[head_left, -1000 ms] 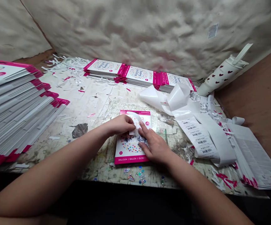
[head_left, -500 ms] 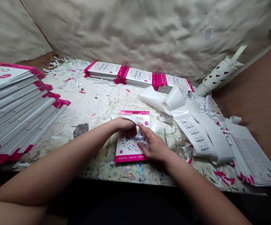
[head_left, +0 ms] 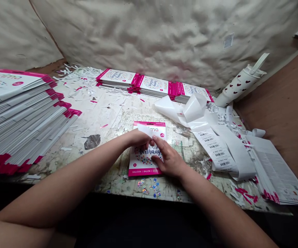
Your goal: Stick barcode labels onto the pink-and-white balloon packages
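A white and pink birthday balloon packet (head_left: 146, 161) lies flat on the worn table in front of me. My left hand (head_left: 141, 139) is bent over its upper half, fingers curled, with a small white paper piece (head_left: 145, 130) at it. My right hand (head_left: 170, 156) rests on the packet's right side, its index fingertip meeting the paper's edge and its thumb on the printed front. The undersides of my left fingers are partly hidden.
A tall stack of packets (head_left: 22, 113) stands at the left. More packet piles (head_left: 152, 83) line the back. To the right are a barcode label strip (head_left: 216, 148), a heart-patterned tumbler (head_left: 238, 86) and face-down packets (head_left: 280, 168). Paper scraps and shiny confetti (head_left: 149, 187) are scattered about.
The view has shifted slightly. Both hands remain over the packet, and the white paper piece at my left hand has changed its tilt a little.
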A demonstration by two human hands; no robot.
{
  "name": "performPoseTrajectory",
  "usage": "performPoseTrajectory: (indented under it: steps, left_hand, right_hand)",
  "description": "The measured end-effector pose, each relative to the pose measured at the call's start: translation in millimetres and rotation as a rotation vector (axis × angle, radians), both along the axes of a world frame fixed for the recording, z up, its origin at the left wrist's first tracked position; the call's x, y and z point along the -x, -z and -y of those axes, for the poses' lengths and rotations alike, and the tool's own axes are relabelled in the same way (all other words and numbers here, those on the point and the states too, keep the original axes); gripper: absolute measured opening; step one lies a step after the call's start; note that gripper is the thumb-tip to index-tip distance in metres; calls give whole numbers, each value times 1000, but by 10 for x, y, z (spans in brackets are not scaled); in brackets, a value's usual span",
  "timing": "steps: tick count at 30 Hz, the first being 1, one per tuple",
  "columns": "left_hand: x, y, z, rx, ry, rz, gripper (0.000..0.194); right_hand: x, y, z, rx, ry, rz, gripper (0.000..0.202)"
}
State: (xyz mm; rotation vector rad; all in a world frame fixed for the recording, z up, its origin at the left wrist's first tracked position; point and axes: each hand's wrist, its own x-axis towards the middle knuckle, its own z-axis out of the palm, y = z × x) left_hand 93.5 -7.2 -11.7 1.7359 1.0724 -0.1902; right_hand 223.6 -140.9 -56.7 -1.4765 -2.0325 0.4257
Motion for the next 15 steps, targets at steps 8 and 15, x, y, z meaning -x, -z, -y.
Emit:
performPoseTrajectory:
  steps: [8,15]
  left_hand:
    - [351,175,584,-801,45,66,46]
    - [324,396,1016,-985,173,-143,58]
  right_hand:
    - [3,21,7,46,23,-82,81]
    - [-144,-111,-103,32,153,-560,57]
